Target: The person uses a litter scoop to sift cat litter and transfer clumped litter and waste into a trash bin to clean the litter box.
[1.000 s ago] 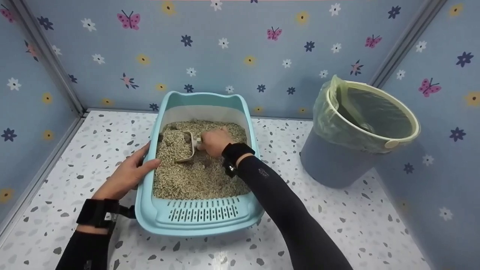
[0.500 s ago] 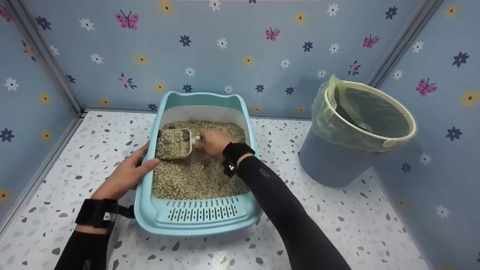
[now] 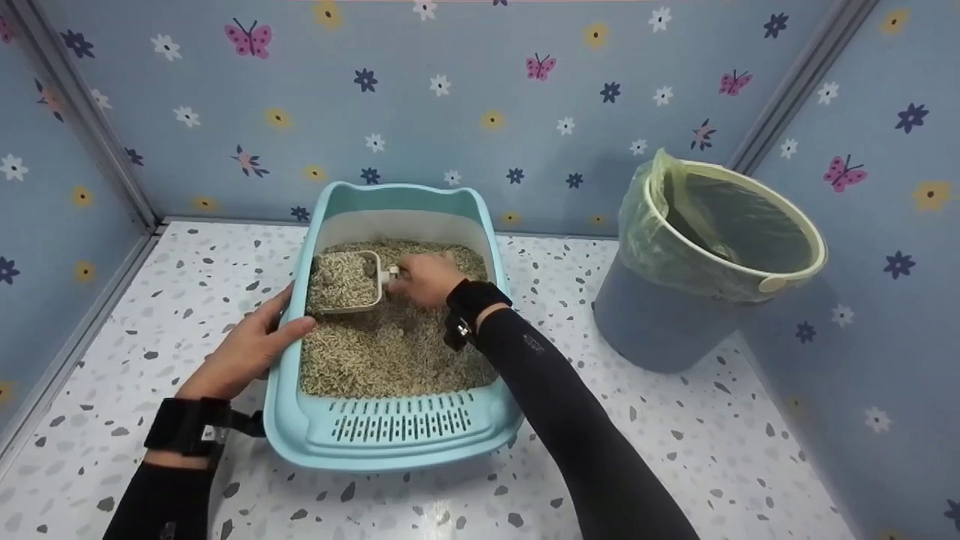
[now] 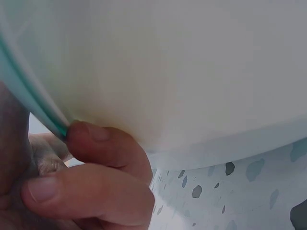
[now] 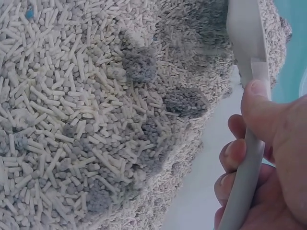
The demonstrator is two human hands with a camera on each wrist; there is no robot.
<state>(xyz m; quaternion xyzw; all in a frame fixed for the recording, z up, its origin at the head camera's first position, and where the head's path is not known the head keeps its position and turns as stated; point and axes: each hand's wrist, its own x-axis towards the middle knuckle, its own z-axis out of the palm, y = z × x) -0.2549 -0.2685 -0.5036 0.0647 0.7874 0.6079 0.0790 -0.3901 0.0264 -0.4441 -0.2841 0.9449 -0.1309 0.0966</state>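
My right hand grips the handle of a pale litter scoop, fingers wrapped around it and thumb along its top in the right wrist view. Heaped with pellet litter, the scoop sits by the left wall inside a light blue litter box. Litter covers the box's floor, and dark clumps show among the pellets in the right wrist view. At the left rim, my left hand holds the box, thumb over the edge. Its curled fingers lie beneath the rim, against the outer wall.
To the right stands a blue-grey bin with a cream ring and a green liner bag folded over it. A flowered wall rises behind the box, with more panels on both sides. The speckled floor runs between box and bin.
My right hand has turned the loaded scoop from tilted to more level and shifted it slightly toward the back. My left hand keeps its hold on the rim. The head view has drifted slightly right.
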